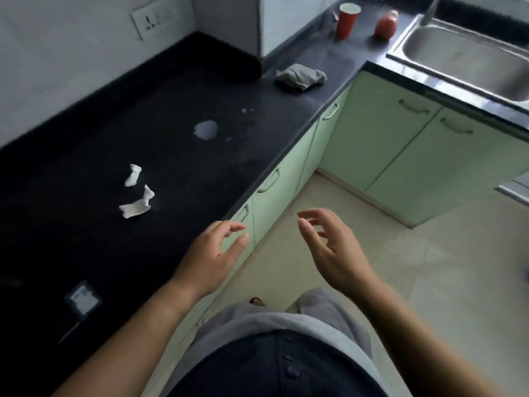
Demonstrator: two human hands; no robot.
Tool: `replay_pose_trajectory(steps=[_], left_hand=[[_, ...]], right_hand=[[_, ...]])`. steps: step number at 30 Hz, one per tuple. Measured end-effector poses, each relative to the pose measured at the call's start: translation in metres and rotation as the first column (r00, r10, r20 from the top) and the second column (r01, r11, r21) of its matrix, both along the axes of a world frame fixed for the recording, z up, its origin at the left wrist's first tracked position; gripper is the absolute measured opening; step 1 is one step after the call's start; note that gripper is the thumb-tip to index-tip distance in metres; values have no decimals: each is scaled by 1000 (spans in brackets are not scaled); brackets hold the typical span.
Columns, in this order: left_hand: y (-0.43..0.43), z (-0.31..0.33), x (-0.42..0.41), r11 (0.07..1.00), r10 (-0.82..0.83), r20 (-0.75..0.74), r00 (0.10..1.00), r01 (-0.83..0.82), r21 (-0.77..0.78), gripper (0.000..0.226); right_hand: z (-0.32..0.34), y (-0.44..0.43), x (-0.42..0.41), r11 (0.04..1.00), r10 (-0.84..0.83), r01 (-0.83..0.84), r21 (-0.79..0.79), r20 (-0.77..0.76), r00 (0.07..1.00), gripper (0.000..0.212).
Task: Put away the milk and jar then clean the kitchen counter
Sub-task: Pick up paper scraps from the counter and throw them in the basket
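step: prob. cleaning part, no milk seen | left hand (211, 253) & right hand (329, 247) low mid, both open, holding nothing | counter (86, 253) left: white spill (206, 129) mid, paper bits (134, 207) | next: get cloth (300, 76) top mid, wipe spill

Bare forearms, dark buttoned top (286, 365), grey trousers (323, 313)

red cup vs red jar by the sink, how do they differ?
The red cup is taller and tapered, with an open top showing a white inside; the red jar is shorter, rounder and blurred, so I cannot tell whether it has a lid. The cup stands further from the sink; the jar is right beside its rim. Both are red, upright on the black counter, and far from both hands.
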State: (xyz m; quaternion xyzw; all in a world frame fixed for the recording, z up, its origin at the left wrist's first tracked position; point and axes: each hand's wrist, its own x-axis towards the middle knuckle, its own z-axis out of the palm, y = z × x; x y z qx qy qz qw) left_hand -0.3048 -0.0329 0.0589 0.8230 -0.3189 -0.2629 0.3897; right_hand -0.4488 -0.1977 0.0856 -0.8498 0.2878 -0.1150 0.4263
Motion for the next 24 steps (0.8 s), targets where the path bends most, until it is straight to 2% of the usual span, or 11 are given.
replay_pose_trajectory(steps=[5, 10, 14, 20, 24], left_hand=[[25, -11, 47, 958, 269, 57, 961, -273, 87, 31], [51, -32, 77, 840, 485, 143, 863, -505, 199, 35], [56, -50, 88, 683, 575, 293, 764, -645, 342, 38], [59, -78, 108, 446, 653, 449, 610, -789, 423, 50], [64, -98, 118, 344, 695, 450, 561, -809, 476, 62]], right_hand=[[2, -12, 94, 966, 259, -259, 25, -2, 966, 51], [-5, -16, 186, 846, 533, -530, 58, -46, 845, 38], [-11, -15, 252, 699, 715, -710, 86, -100, 692, 37], [-39, -4, 328, 423, 896, -903, 73, -185, 405, 40], [-64, 20, 367, 258, 951, -966, 29, -185, 248, 39]])
